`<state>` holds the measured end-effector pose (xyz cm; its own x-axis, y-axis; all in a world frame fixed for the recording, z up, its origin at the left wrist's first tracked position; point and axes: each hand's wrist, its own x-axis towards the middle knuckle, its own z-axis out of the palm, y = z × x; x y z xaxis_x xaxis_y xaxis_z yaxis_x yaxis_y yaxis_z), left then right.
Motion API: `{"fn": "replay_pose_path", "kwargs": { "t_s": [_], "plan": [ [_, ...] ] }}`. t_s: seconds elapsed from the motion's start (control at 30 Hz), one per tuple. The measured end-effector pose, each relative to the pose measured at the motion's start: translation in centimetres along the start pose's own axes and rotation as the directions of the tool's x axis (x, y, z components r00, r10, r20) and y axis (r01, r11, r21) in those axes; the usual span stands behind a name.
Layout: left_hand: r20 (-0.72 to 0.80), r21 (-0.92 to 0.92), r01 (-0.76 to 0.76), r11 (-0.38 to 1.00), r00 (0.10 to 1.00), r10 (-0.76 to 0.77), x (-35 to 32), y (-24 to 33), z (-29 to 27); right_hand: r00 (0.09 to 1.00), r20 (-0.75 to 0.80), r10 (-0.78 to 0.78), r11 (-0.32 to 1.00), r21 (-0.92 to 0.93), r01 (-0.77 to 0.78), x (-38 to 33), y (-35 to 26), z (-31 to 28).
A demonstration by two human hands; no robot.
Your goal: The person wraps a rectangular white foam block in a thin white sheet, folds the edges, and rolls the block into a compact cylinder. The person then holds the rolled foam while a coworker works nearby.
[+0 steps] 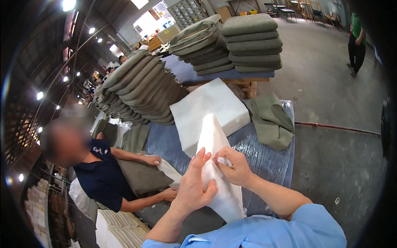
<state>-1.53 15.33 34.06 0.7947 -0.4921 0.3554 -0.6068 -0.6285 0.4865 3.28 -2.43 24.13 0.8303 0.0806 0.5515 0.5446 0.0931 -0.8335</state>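
A white foam cushion piece with a fuzzy wadding cover (225, 202) stands on edge in front of me, its narrow side toward me. My left hand (195, 184) lies along its left face, fingers stretched out and thumb apart, the fingertips near the top edge. Closed against the right side, my right hand (233, 166) grips a tuft of white wadding (225, 161). Both hands nearly meet at the cushion's upper edge. Just beyond lies a larger white wadding-covered cushion block (211, 109), and to its right a crumpled olive-green fabric cover (271, 120).
The plastic-wrapped blue table (264, 165) is under these things. Stacks of olive-green cushions (138, 84) (252, 43) rise behind. At left, a co-worker in a dark shirt (105, 177) handles grey-green fabric and a white strip. White foam sheets (118, 229) are stacked at lower left.
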Motion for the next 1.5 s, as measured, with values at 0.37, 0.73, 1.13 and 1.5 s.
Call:
{"fn": "replay_pose_path", "kwargs": {
  "t_s": [0.37, 0.73, 1.13, 1.5],
  "plan": [
    [-0.021, 0.036, -0.023, 0.999, 0.999, 0.024, -1.2, -0.1, 0.0, 0.989, 0.149, 0.021, 0.997, -0.08, -0.009, -3.1, 0.1, -0.6],
    [0.0, 0.076, -0.005, 0.997, 1.0, 0.005, -0.7, 0.2, -0.6, 0.994, 0.095, -0.054, 0.995, -0.077, 0.061, -1.1, -1.0, 0.1],
    [-0.064, -0.324, 0.037, 0.945, 0.996, -0.061, -2.4, -2.7, -0.6, 0.953, 0.177, 0.245, 0.931, -0.319, -0.18, -7.6, 4.3, -2.2],
    [-0.329, -0.295, -0.107, 0.949, 0.944, 0.004, -5.5, -1.6, 4.6, 0.978, 0.148, 0.149, 0.987, -0.075, -0.139, -4.7, -3.4, -1.3]
  ]
}}
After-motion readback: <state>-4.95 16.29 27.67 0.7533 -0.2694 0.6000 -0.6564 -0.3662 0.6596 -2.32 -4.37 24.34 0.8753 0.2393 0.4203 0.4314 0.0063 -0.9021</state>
